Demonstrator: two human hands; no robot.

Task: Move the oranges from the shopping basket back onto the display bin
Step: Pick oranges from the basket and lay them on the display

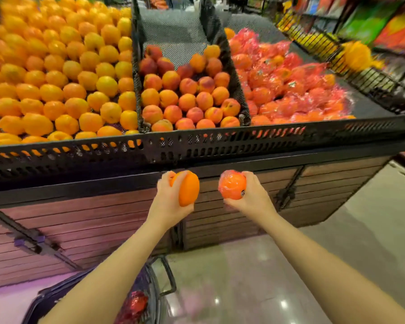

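My left hand (pixel 167 204) grips a bare orange (pixel 189 188) in front of the display stand, below its black rim (pixel 197 143). My right hand (pixel 251 195) grips an orange wrapped in red plastic (pixel 232 184) at about the same height. Both fruits hang in the air over the floor, apart from each other. The shopping basket (pixel 150 288) sits low at the bottom, partly hidden under my left forearm, with a red-wrapped fruit (pixel 136 302) showing inside. The display bin holds a large pile of oranges (pixel 56 78) on the left.
A middle crate holds peaches (pixel 187 94). To the right lie many red-wrapped oranges (pixel 285 80). Wooden slat panels (pixel 80 220) form the stand's front. Shiny tiled floor (pixel 290 265) spreads to the right. Black wire racks (pixel 360 73) stand at the far right.
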